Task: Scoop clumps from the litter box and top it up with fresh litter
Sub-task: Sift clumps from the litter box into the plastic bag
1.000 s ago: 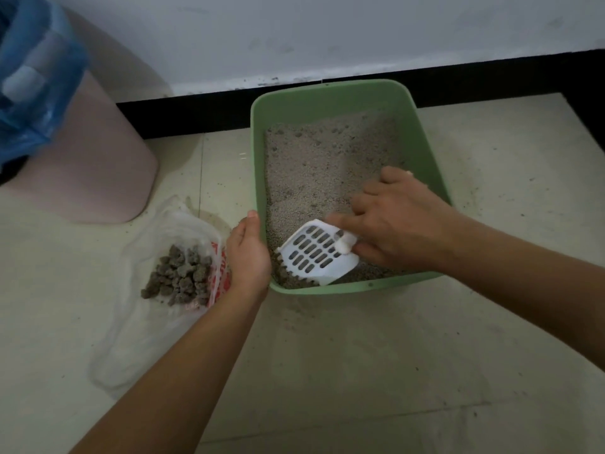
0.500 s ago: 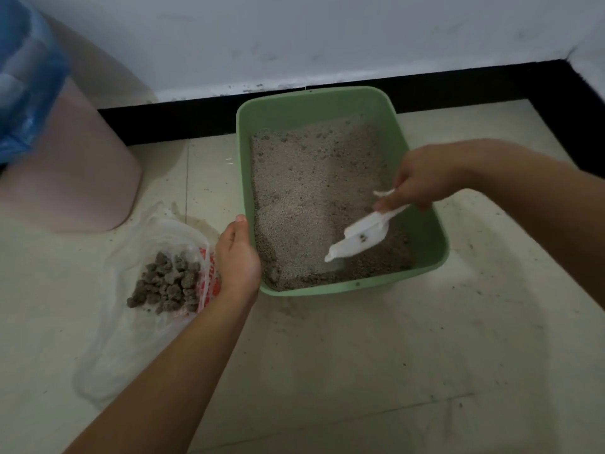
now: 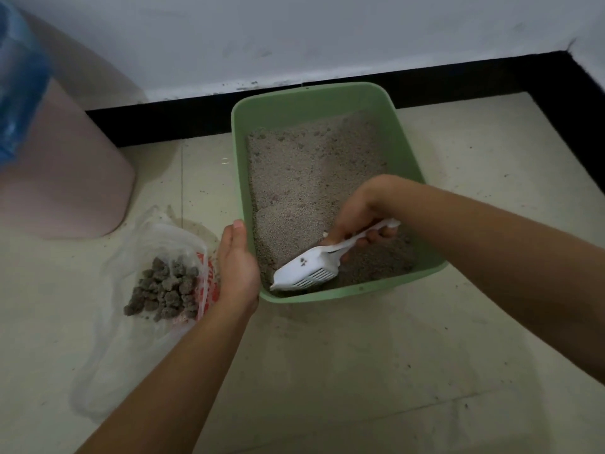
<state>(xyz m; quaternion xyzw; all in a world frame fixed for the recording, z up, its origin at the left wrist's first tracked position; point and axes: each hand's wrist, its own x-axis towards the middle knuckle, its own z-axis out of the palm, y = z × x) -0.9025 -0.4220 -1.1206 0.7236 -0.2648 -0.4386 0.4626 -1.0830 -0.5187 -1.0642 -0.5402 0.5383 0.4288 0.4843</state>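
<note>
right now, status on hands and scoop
Right hand grips scoop, tip in litter near corner. Left hand against litter box side. Nothing in the way.

**What lies around the litter box**

The litter box point(image 3: 311, 106) stands on the floor point(image 3: 360, 371), its far end close to the wall point(image 3: 294, 37). Litter point(image 3: 304, 178) lies in it. The scoop point(image 3: 306, 273) is inside, at the near left corner; the right hand point(image 3: 360, 208) holds its handle above the near part. The left hand point(image 3: 237, 267) lies against the outside of the box's left wall. Just left of the box a bag point(image 3: 131, 339) lies, with clumps point(image 3: 163, 290) on it. Further left, toward the wall, stands a bin point(image 3: 65, 178).
</note>
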